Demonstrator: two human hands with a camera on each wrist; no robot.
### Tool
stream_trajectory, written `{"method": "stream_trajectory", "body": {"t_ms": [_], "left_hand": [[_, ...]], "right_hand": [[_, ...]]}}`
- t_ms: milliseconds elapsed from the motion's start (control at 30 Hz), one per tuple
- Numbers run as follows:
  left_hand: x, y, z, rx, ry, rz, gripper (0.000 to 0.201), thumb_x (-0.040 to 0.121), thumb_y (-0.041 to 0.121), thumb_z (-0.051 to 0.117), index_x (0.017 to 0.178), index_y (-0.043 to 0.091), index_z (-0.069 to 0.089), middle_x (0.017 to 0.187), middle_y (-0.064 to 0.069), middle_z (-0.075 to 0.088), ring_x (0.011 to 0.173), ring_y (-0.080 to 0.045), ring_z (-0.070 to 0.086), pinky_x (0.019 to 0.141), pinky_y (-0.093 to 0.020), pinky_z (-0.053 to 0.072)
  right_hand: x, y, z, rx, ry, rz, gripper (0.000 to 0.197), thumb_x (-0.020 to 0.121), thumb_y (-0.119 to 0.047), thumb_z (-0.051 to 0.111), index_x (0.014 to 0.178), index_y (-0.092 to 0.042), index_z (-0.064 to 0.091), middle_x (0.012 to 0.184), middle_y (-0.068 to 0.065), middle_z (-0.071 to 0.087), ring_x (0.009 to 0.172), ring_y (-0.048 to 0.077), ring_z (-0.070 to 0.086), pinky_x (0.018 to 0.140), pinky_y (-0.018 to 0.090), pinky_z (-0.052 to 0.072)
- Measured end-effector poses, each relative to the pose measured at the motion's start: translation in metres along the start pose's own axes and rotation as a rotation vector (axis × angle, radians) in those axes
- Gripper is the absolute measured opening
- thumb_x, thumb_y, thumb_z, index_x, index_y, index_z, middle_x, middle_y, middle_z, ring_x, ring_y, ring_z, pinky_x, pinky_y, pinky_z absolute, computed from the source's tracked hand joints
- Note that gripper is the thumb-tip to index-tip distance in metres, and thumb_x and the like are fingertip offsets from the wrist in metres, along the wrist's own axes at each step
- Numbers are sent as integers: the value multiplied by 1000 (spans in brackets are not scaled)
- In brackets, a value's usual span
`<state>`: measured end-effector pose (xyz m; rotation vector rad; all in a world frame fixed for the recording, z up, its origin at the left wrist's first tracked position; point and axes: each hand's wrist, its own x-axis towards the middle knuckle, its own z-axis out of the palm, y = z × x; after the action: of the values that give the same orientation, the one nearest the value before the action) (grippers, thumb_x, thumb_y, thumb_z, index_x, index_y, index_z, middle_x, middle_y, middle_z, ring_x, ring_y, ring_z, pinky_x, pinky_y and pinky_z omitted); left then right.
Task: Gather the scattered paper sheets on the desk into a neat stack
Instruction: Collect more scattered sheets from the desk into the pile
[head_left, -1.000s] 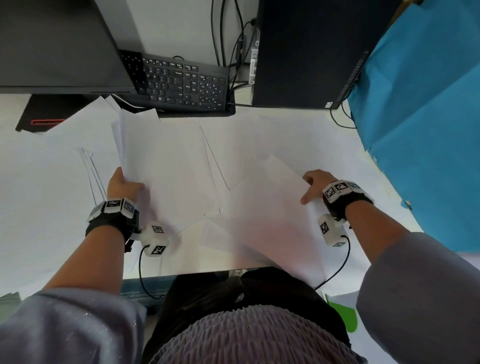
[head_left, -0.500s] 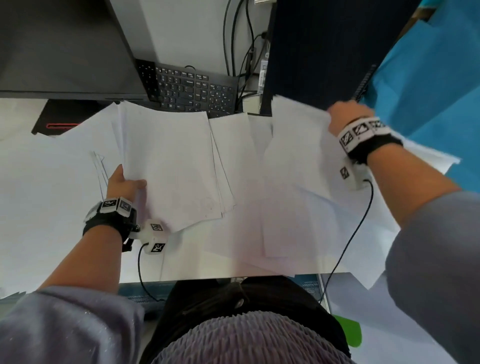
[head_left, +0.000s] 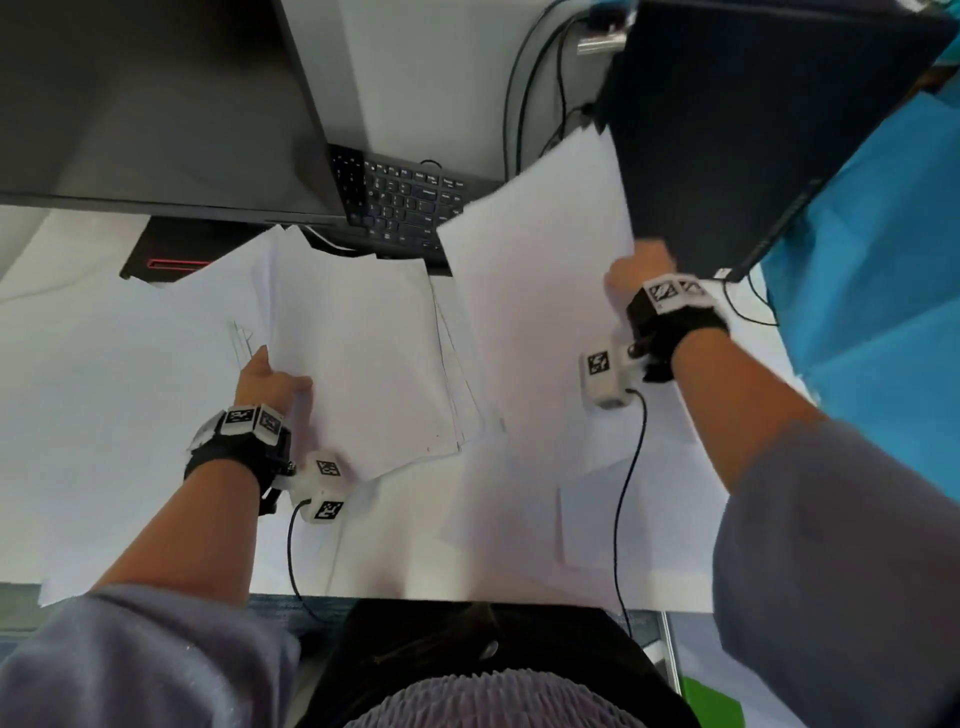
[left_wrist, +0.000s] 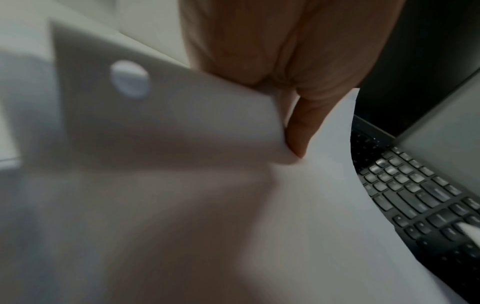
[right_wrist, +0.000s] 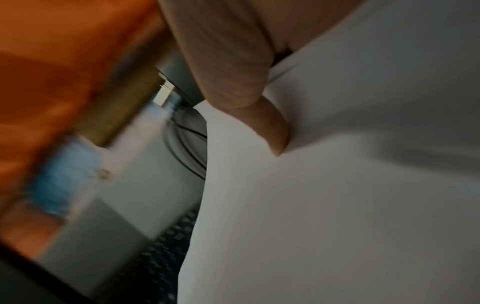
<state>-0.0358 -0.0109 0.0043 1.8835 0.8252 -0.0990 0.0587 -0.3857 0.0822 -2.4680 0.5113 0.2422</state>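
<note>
While loose white paper sheets lie spread and overlapping across the white desk, the person holds two bunches of them. The left hand pinches a partly squared stack at its left edge, thumb on top and fingers hidden beneath, low over the middle of the desk. The right hand grips a raised sheaf by its right edge; the right wrist view shows the thumb pressed into the paper. The sheaf tilts up above the desk, with its far corner in front of a black keyboard and a dark computer tower. A dark monitor stands at the far left, cables run behind the keyboard, and a blue cloth hangs at the right.

The sheaf is held by one edge only, so I judge it could sag, fan out or shed pages as it swings toward the stack. Its free corner could also catch on the keyboard or cables. Sheets overhanging the near desk edge could slide to the floor if brushed by a sleeve.

No brand, label or readable writing can be made out; the sheets look blank, the key legends are too small, and the wrist bands carry only black-and-white square marker patterns.
</note>
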Motion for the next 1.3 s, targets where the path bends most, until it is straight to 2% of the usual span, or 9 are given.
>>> {"method": "stream_trajectory", "body": {"t_ms": [100, 200, 333, 500, 633, 767, 967, 1133, 1300], "left_hand": [[11, -3, 2, 86, -24, -12, 41, 83, -8, 59, 122, 3, 52, 117, -20, 61, 108, -35, 58, 91, -39, 46], [18, -7, 5, 151, -39, -24, 40, 81, -8, 60, 119, 2, 52, 108, -18, 61, 104, -34, 59, 85, -35, 44], [25, -11, 8, 224, -59, -61, 42, 79, -6, 61, 120, -1, 51, 115, -22, 60, 98, -29, 56, 84, -34, 42], [31, -18, 10, 228, -75, -73, 42, 79, -6, 58, 120, 0, 51, 106, -18, 59, 93, -26, 53, 82, -34, 42], [35, -15, 10, 180, -110, -86, 47, 81, -9, 57, 125, 2, 51, 110, -15, 58, 98, -25, 53, 86, -34, 42], [36, -14, 11, 169, -125, -78, 49, 80, -9, 58, 127, 3, 50, 120, -19, 59, 106, -30, 56, 86, -34, 41], [32, -15, 16, 148, -119, -62, 51, 81, -7, 59, 130, 5, 48, 124, -18, 58, 116, -34, 54, 95, -41, 44], [27, -10, 27, 74, -111, -34, 52, 81, -8, 59, 130, 4, 47, 125, -20, 58, 116, -36, 54, 97, -43, 44], [21, 10, 39, 58, -132, 42, 47, 82, -10, 56, 127, 2, 49, 122, -21, 59, 113, -37, 55, 92, -41, 44]], "right_hand": [[4, 12, 38, 17, -144, 216, 42, 97, -21, 45, 135, -3, 47, 143, 17, 43, 130, 32, 44, 104, 32, 37], [9, 19, 55, -42, -227, 324, 77, 76, -40, 71, 139, -10, 38, 143, 16, 43, 125, 38, 48, 103, 45, 42], [18, 13, 60, -105, -285, 362, 95, 66, -55, 74, 140, -11, 35, 139, 16, 45, 121, 39, 49, 99, 47, 44], [23, 3, 68, -87, -356, 363, 86, 73, -47, 74, 141, -12, 34, 139, 17, 45, 117, 40, 51, 92, 46, 48], [25, -13, 73, -42, -419, 318, 94, 76, -32, 76, 148, -8, 20, 150, 14, 33, 133, 37, 38, 104, 43, 37], [23, -21, 75, -45, -439, 188, 66, 83, -16, 70, 139, -3, 37, 141, 10, 46, 129, 30, 44, 97, 31, 36], [13, -32, 66, 9, -116, -18, 30, 85, -2, 53, 113, -9, 63, 114, 15, 65, 106, 34, 60, 82, 30, 46], [8, -45, 19, -89, 229, -174, 31, 87, -1, 41, 106, -13, 62, 103, 14, 65, 94, 33, 62, 70, 31, 42], [6, -53, -32, 8, 399, -263, 32, 86, 0, 40, 107, -9, 61, 104, 17, 66, 93, 35, 62, 69, 30, 42]]}}
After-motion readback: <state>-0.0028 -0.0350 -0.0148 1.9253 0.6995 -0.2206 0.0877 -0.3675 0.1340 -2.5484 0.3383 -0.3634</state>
